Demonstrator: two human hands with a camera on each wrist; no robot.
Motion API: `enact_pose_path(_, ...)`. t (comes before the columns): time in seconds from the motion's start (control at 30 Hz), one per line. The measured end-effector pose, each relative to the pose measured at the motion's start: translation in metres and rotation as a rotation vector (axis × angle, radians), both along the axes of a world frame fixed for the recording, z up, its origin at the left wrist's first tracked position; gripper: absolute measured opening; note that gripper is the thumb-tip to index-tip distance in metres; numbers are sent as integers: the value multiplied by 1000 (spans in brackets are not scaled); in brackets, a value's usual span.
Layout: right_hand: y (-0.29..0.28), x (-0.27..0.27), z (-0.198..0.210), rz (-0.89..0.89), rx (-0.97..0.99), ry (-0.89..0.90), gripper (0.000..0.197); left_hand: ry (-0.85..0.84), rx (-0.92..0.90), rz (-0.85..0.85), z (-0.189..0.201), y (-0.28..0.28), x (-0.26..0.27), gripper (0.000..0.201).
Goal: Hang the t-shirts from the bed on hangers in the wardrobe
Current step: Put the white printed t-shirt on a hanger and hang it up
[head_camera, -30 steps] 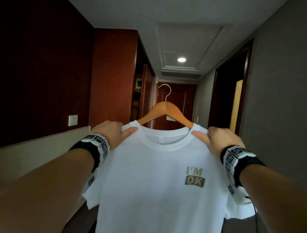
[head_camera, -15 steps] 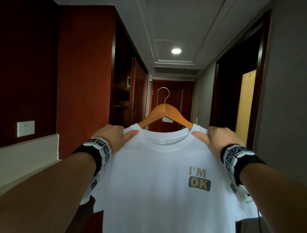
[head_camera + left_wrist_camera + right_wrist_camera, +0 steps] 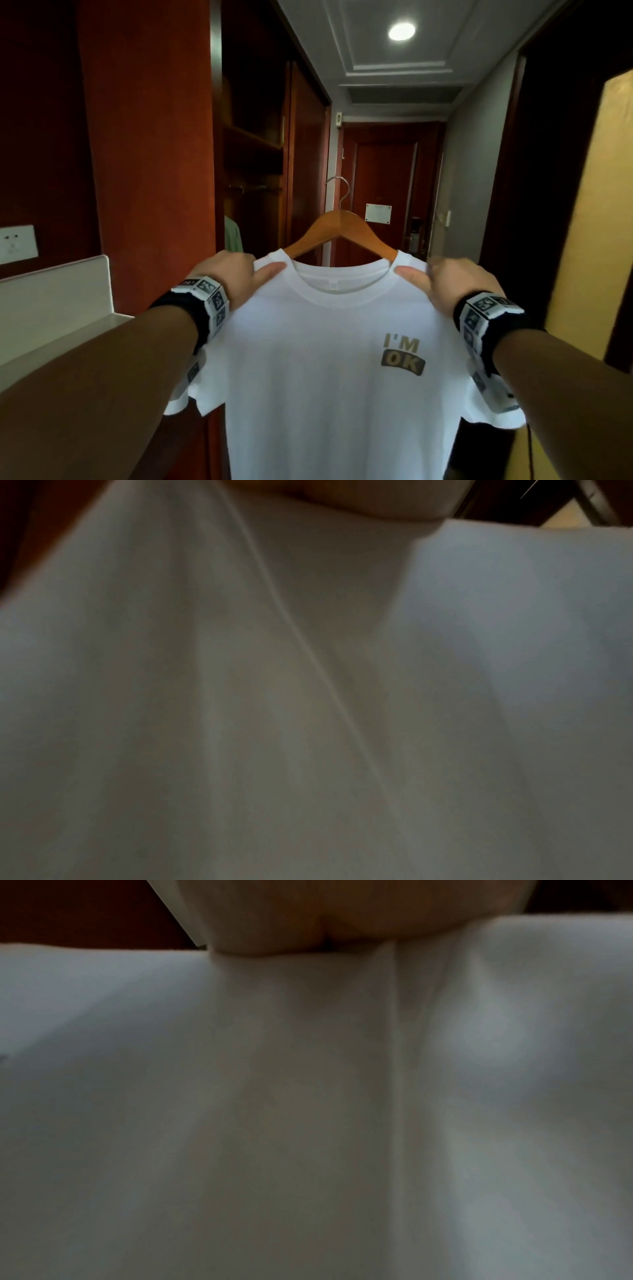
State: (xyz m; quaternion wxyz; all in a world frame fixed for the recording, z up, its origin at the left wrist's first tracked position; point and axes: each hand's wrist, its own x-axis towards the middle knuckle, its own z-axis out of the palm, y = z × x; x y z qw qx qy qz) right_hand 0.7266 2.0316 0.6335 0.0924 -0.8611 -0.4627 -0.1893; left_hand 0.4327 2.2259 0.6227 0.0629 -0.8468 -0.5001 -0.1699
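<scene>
A white t-shirt with an "I'M OK" print hangs on a wooden hanger with a metal hook, held up in front of me. My left hand pinches its left shoulder, thumb on the front. My right hand pinches the right shoulder the same way. White cloth fills the left wrist view, and white cloth fills the right wrist view under a bit of palm. The open wardrobe is ahead on the left, with a rail and a green garment hanging inside.
A narrow corridor runs ahead to a red-brown door. A dark red wall panel and a white ledge stand on the left. A dark doorway with a yellow panel lies on the right.
I have moved forward along the corridor with the shirt held up. The wardrobe opening has come closer on the left and its inside now shows.
</scene>
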Motion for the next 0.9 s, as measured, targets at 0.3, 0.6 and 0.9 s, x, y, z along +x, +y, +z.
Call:
enact_pose_path(0.3,118,64,11,-27,39,-44,78,-61,-16,-61,2,132,75,75)
enact_pose_path(0.6,215,130,42,-118,70,-116,82,-144,1,-188,18,259,158,63)
enact_pose_path(0.9,313,163,44,-40,106,-13,80,-111,-2,-162,21,361,178,78)
